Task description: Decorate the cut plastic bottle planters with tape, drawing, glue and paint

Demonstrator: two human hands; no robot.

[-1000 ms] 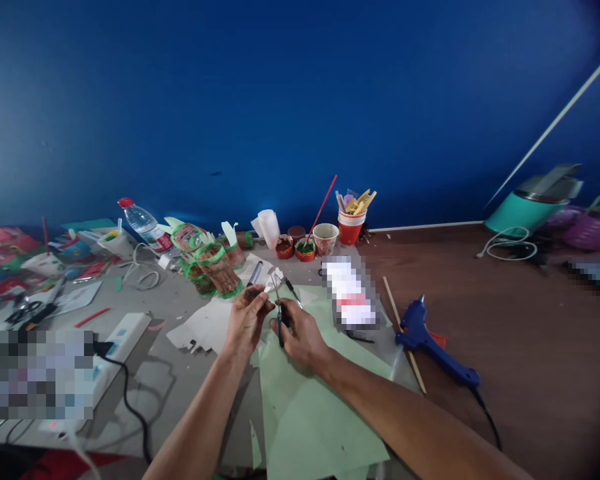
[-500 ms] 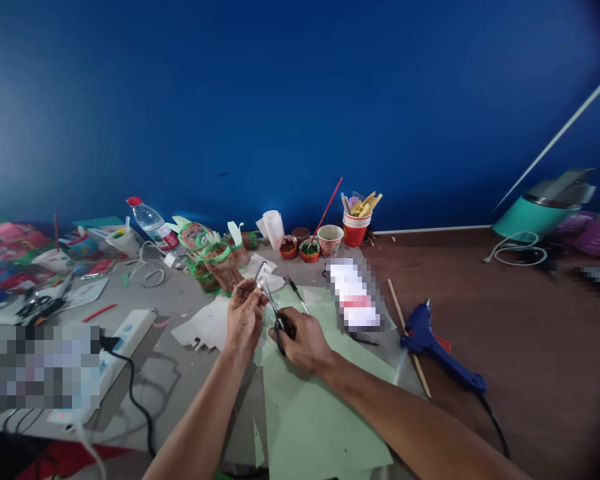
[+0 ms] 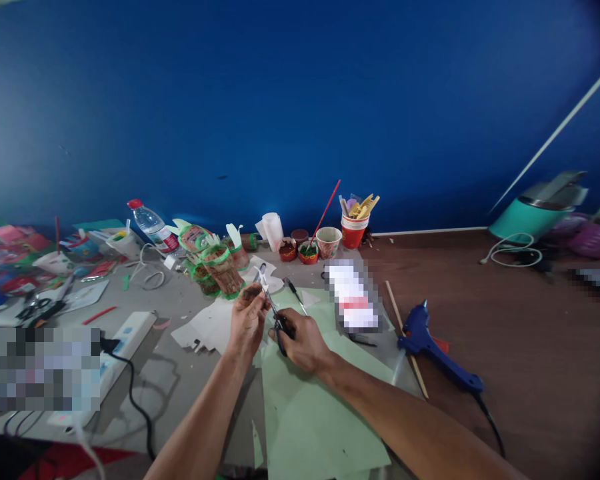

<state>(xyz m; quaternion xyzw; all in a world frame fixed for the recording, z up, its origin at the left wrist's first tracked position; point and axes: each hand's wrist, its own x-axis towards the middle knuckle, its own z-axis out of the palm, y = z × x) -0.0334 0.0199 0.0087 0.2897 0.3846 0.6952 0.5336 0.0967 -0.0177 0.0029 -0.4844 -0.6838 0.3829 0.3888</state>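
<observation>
My right hand (image 3: pixel 306 343) grips black-handled scissors (image 3: pixel 282 335), fingers in the loops and blades pointing up and away. Just left of it, my left hand (image 3: pixel 247 319), with dark smudges on its fingers, pinches a small piece of white paper (image 3: pixel 264 277). The scissor blades meet or cross this piece near my left fingertips; whether they bite into it is too small to tell. Under my right hand lies a pale green sheet (image 3: pixel 320 413). White paper scraps (image 3: pixel 207 325) rest beside my left wrist.
Brown-and-green craft pots (image 3: pixel 223 270) stand beyond my left hand. Paint cups (image 3: pixel 309 252) and a red cup of utensils (image 3: pixel 354 232) line the wall. A phone (image 3: pixel 353 297), a blue glue gun (image 3: pixel 430 347) and a wooden stick (image 3: pixel 391 303) lie right; a power strip (image 3: pixel 135 340) left.
My left hand has shifted slightly toward the scissors. The small white piece has turned at the fingertips and its pale face shows more. My right hand stays nearly in place.
</observation>
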